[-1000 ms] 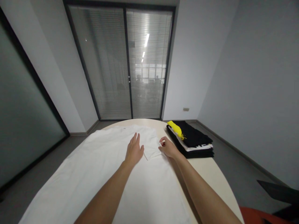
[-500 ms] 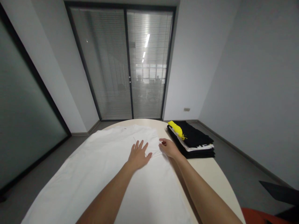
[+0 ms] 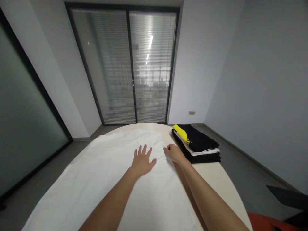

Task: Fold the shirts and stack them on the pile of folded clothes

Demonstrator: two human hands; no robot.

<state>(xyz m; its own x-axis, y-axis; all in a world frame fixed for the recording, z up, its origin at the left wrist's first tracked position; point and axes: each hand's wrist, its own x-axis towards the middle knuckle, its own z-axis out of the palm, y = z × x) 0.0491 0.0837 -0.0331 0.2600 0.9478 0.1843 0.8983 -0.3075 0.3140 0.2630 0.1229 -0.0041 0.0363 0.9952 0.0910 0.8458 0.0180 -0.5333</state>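
Observation:
A white T-shirt [image 3: 101, 173] lies spread over the table, its neckline toward the far edge. My left hand [image 3: 142, 162] rests flat on the shirt, fingers spread. At the shirt's right edge, my right hand [image 3: 175, 154] has its fingers curled together in a pinch on the fabric. Small creases run through the cloth between the two hands. Just beyond my right hand sits a stack of folded black clothes [image 3: 202, 138], with a yellow print and a white layer showing.
The round pale table [image 3: 216, 179] shows along its right side and far rim. Behind it stand glass panels with blinds [image 3: 151, 96]. A red chair [image 3: 262, 223] and a dark flat object [image 3: 286, 195] are at the lower right.
The fingers of my right hand have closed together at the shirt's edge. My left hand stays flat in nearly the same place.

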